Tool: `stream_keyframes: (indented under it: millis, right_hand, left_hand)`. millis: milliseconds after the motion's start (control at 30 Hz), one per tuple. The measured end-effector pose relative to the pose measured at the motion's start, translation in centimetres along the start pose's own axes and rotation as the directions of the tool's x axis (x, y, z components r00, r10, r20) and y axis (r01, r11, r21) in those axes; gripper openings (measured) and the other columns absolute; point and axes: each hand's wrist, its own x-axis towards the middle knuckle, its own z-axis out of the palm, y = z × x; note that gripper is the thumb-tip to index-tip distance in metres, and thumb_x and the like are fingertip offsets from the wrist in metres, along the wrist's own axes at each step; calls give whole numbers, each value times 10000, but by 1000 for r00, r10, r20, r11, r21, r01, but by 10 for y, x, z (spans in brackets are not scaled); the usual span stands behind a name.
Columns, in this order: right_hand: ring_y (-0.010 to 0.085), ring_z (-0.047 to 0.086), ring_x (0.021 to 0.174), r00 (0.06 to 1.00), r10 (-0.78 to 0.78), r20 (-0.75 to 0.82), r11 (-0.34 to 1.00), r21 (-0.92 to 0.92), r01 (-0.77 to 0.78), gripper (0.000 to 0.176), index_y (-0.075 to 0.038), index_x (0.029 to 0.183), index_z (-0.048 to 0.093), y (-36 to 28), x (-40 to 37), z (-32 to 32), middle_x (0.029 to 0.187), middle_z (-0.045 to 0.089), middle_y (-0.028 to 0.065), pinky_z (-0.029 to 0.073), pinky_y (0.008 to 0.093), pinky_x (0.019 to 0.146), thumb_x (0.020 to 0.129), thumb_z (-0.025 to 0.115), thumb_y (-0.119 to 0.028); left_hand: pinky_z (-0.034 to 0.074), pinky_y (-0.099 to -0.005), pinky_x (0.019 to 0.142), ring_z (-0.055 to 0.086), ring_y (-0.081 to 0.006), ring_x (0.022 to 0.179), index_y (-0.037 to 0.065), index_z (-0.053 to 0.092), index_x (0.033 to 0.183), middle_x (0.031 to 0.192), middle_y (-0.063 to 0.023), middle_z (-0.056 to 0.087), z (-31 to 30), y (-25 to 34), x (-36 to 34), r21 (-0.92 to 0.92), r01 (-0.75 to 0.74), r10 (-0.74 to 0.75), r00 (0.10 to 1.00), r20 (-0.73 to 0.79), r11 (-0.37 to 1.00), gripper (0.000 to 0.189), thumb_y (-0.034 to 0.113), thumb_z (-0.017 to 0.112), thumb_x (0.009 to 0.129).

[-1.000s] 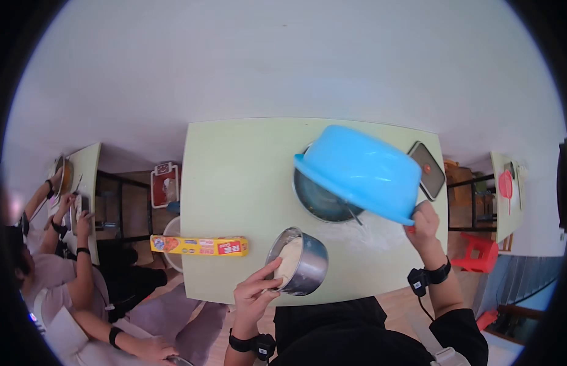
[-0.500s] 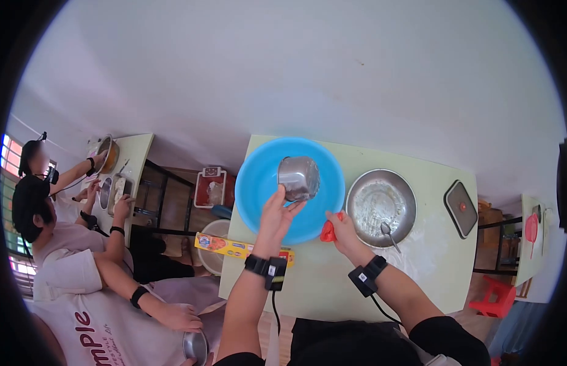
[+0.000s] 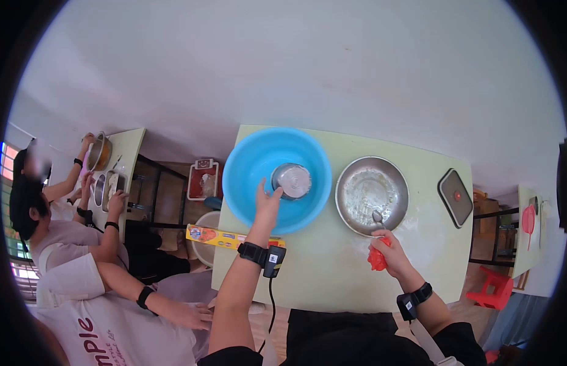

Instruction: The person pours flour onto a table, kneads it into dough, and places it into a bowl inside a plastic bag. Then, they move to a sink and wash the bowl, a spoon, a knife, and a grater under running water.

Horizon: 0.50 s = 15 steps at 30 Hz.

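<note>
A metal pot (image 3: 293, 180) sits inside the large blue basin (image 3: 231, 207), its round face turned up toward me. My left hand (image 3: 268, 207) reaches over the basin's near rim beside the pot, fingers apart; it may still be touching the pot's side. My right hand (image 3: 394, 255) is closed around a crumpled red cloth (image 3: 376, 258), though its exact material is hard to make out. Just beyond that hand stands a wide steel bowl (image 3: 356, 218) with a wet-looking inside. A spoon (image 3: 377, 216) leans in the bowl, its handle over the near rim.
A yellow box (image 3: 213, 236) lies along the table's left edge. At the right is a dark-rimmed lid (image 3: 455, 198). Several people work on the left, one person's arm (image 3: 167, 310) close to my left arm. A red stool (image 3: 494, 288) stands on the floor at right.
The pot has gone from tilted in my left hand to resting lower in the basin, and the fingers have loosened. My right hand has moved right with the red cloth, nearer the spoon.
</note>
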Motion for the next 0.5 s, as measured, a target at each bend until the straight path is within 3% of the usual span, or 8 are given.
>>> stream_keyframes:
  millis: [33,67,100,133,200,233,333,500]
  right_hand:
    - [164,541,617,1000,9,-16,1000,21,-8,241,-47,990,430,2,-7,-9,747,514,78,481,291,541,796,552,-121]
    - [164,541,617,1000,3,-19,1000,19,-3,241,-47,990,430,4,-13,-17,747,514,78,481,291,541,796,552,-121]
    - [161,536,619,999,6,-48,999,34,-4,205,-43,963,441,9,-18,-24,740,512,77,480,289,546,802,542,-120]
    - [158,532,621,997,10,-74,999,50,-6,169,-40,935,452,13,-23,-28,733,511,76,478,286,552,808,531,-119]
    - [155,527,623,995,14,-98,997,71,-8,137,-36,908,463,20,-31,-32,726,509,74,476,283,557,815,520,-118]
    - [155,527,614,994,10,-104,997,80,-2,130,-30,891,467,21,-36,-33,715,508,73,475,282,550,815,520,-120]
    - [155,527,599,991,-7,-136,996,85,19,120,-24,864,473,21,-51,-37,700,508,70,472,280,538,815,519,-123]
    - [153,530,588,983,-3,-184,991,134,28,106,-28,841,478,37,-58,-52,694,511,68,471,281,532,814,518,-122]
  left_hand:
    - [301,-473,923,225,-374,1206,111,198,1312,1316,-187,217,8,2,-5,-4,0,0,1000,7,1000,714,174,618,738]
    - [284,-477,938,224,-382,1210,94,258,1283,1308,-201,233,17,6,-11,517,-335,354,933,66,787,712,184,646,693]
    - [267,-482,952,223,-391,1214,76,318,1254,1300,-215,248,26,15,-18,832,-502,581,759,293,235,712,194,673,648]
    - [267,-482,952,223,-391,1214,76,318,1254,1300,-215,248,35,22,-23,832,-503,585,756,293,233,712,194,673,648]
    - [258,-493,952,233,-433,1185,89,385,1213,1286,-214,268,50,35,-26,873,-487,377,803,461,-31,733,237,717,576]
    - [258,-493,952,233,-433,1185,89,385,1213,1286,-214,268,46,31,-8,873,-487,376,803,463,-33,733,237,717,576]
    - [354,-456,877,365,-382,1103,106,412,1209,1233,-205,338,21,24,40,850,-462,386,854,350,253,809,317,768,514]
    - [357,-438,872,374,-385,1086,124,381,1239,1220,-230,331,31,35,32,899,-431,249,882,401,78,861,366,768,510]
